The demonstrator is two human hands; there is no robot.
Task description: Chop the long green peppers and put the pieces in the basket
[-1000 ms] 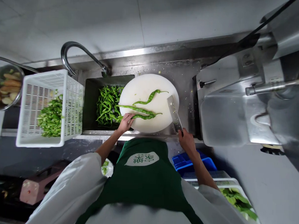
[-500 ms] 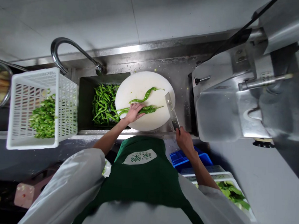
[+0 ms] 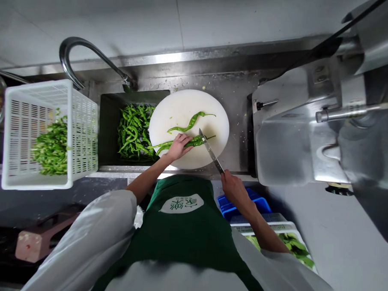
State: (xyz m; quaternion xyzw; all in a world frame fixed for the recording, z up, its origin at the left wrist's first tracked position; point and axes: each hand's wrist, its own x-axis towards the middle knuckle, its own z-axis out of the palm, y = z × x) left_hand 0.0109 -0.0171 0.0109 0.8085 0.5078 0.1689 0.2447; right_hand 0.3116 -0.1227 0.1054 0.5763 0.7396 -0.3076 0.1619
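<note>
A bunch of long green chili peppers (image 3: 196,141) lies across the round white cutting board (image 3: 215,108), and my left hand (image 3: 179,148) is closed over it, pressing it down. In my right hand (image 3: 233,186) is the handle of a kitchen knife (image 3: 210,151). Its narrow-looking blade crosses the bunch near the stem ends, edge-on to the camera; whether it touches the peppers is hard to tell. A single curved chili pepper (image 3: 190,123) lies apart, above the bunch. The bunch's left ends reach past my fingers toward the board's edge.
Left of the board, whole chili peppers (image 3: 132,132) fill part of a sink (image 3: 109,116) below a curved faucet (image 3: 89,51). Farther left stands a white basket (image 3: 83,134) with cut green pieces. A metal slicing machine (image 3: 284,145) is to the right; blue trays (image 3: 262,204) sit lower.
The knife has moved left from the board's right side onto the stem end of the pepper bunch, its blade turned edge-on. My left hand stays on the bunch. The view has shifted slightly.
</note>
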